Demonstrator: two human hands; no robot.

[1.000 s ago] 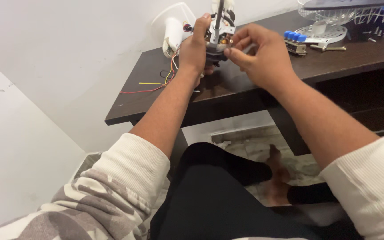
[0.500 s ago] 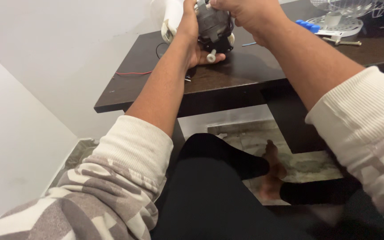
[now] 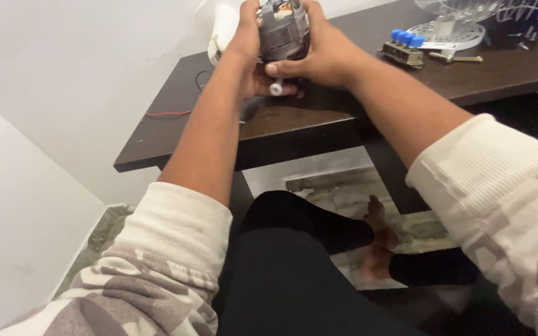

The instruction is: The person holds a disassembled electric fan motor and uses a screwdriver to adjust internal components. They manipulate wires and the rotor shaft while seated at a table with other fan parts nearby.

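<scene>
While the dark wooden table (image 3: pixel 175 127) carries everything, a red wire (image 3: pixel 168 113) lies at its left part. Above its near edge the left hand (image 3: pixel 250 56) and right hand (image 3: pixel 322 53), both closed, clasp 1 grey fan motor (image 3: pixel 283 31) between them. Farther right sits a switch block with 4 blue buttons (image 3: pixel 405 46).
</scene>
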